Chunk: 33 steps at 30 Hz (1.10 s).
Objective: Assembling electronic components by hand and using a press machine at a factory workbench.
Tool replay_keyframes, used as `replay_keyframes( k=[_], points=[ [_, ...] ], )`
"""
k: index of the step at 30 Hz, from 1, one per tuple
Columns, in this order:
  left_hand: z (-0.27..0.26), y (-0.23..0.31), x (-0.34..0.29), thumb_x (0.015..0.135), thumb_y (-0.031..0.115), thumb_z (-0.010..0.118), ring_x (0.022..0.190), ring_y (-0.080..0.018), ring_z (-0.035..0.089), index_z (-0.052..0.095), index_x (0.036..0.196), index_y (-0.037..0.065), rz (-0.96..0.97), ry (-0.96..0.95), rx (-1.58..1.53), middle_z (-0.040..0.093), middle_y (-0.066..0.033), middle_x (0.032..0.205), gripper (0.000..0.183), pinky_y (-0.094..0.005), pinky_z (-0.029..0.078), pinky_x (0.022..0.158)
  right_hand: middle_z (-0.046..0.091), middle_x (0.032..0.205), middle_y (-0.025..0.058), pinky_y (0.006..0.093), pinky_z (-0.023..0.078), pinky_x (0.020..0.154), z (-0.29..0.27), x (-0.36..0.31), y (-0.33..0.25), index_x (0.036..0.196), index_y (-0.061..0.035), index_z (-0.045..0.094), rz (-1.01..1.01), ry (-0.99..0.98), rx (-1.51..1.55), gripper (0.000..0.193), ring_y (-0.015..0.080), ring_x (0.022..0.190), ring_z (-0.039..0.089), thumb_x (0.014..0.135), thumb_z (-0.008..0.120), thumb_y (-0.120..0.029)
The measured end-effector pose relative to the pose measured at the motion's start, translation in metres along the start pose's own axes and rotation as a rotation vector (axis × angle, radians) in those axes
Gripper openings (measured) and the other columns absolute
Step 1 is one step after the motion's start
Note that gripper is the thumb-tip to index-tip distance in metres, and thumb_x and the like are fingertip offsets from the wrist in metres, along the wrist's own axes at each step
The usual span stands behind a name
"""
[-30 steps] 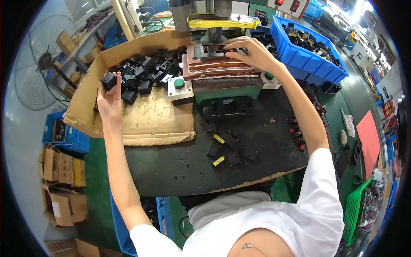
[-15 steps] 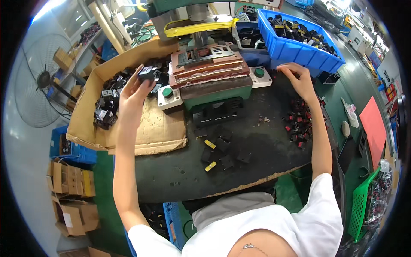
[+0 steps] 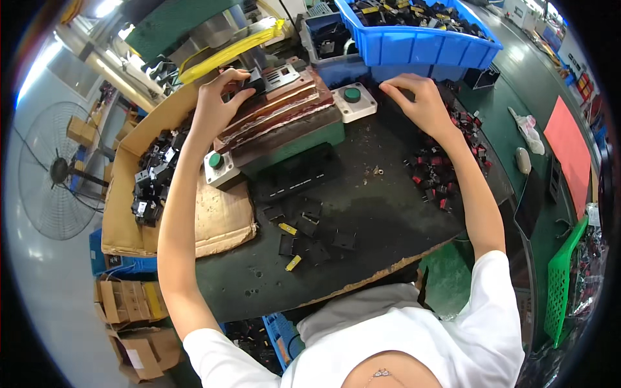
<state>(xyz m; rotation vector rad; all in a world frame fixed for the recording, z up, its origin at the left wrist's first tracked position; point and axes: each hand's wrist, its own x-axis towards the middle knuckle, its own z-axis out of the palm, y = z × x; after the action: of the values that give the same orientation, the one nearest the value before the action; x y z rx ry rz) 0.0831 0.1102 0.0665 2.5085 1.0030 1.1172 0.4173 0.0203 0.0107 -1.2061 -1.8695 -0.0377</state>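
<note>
My left hand [image 3: 223, 100] holds a small black plastic housing [image 3: 256, 82] between thumb and fingers, at the metal top plate [image 3: 282, 79] of a press fixture. The fixture is a stack of brown boards [image 3: 278, 111] on a green base, with a green button [image 3: 215, 161] at its left and another green button [image 3: 352, 95] at its right. Just beyond the right button is my right hand [image 3: 420, 107], thumb and fingers curled together. Whatever they pinch is too small or hidden to make out. Small red-and-black parts [image 3: 440, 178] lie beside my right forearm.
A cardboard box [image 3: 223, 216] with black housings stands left. Several black pieces [image 3: 310, 226] and yellow-topped bits lie on the dark bench [image 3: 362, 220]. A blue bin [image 3: 420, 48] full of parts sits at the back right. The press's yellow-wrapped bar [image 3: 233, 50] hangs above the fixture.
My left hand has carried the black housing from above the cardboard box rightward onto the fixture. My right hand stays curled near the right button. The whole view has shifted and tilted.
</note>
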Motion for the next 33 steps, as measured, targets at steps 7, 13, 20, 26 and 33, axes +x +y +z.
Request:
replay_keyframes(
  k=[7,13,20,26,33],
  points=[
    [-0.004,-0.006,0.002,0.077,0.001,0.065,0.097,-0.0138,0.055,0.054,0.095,-0.002,-0.061,-0.124,0.057,0.059,-0.0085,0.108,0.021,-0.0256,0.04,0.091,0.064,0.081,0.0122,0.0305,0.046,0.065,-0.006,0.001,-0.001,0.086,0.0019,0.064,-0.008,0.025,-0.027,0.017,0.0254,0.072,0.061,0.082,0.061,-0.014],
    [-0.006,-0.001,-0.002,0.08,0.017,0.063,0.095,-0.0299,0.057,0.059,0.097,0.002,-0.029,-0.146,0.128,0.063,-0.0132,0.097,0.023,-0.0391,0.031,0.101,0.065,0.078,0.0116,0.0257,0.042,0.054,-0.019,0.005,0.015,0.087,0.0032,0.064,0.046,0.142,-0.009,0.019,0.0167,0.061,0.057,0.083,0.06,-0.015],
    [-0.006,0.001,-0.004,0.081,0.012,0.06,0.096,-0.0305,0.056,0.059,0.097,0.001,0.077,-0.155,0.281,0.062,-0.0133,0.099,0.019,-0.0346,0.039,0.091,0.065,0.076,0.0132,0.0292,0.049,0.065,-0.031,-0.006,0.044,0.087,0.0014,0.065,0.285,0.02,-0.223,0.019,0.0198,0.068,0.063,0.079,0.063,-0.017],
    [-0.007,0.003,0.002,0.08,0.01,0.06,0.095,-0.03,0.056,0.059,0.095,0.001,0.14,-0.149,0.288,0.062,-0.0143,0.099,0.018,-0.0342,0.041,0.086,0.066,0.081,0.0121,0.0337,0.051,0.07,-0.046,-0.012,0.056,0.083,-0.0025,0.068,0.349,-0.458,-0.179,0.016,0.0247,0.075,0.064,0.071,0.065,-0.012],
    [-0.017,0.017,-0.001,0.081,0.012,0.059,0.098,-0.0301,0.055,0.058,0.1,0.004,0.152,-0.202,0.403,0.06,-0.0143,0.103,0.021,-0.0344,0.042,0.085,0.067,0.085,0.0109,0.0325,0.05,0.072,-0.053,-0.007,0.037,0.087,-0.0024,0.068,0.305,-0.688,-0.016,0.019,0.0225,0.078,0.064,0.07,0.067,-0.011]
  ],
)
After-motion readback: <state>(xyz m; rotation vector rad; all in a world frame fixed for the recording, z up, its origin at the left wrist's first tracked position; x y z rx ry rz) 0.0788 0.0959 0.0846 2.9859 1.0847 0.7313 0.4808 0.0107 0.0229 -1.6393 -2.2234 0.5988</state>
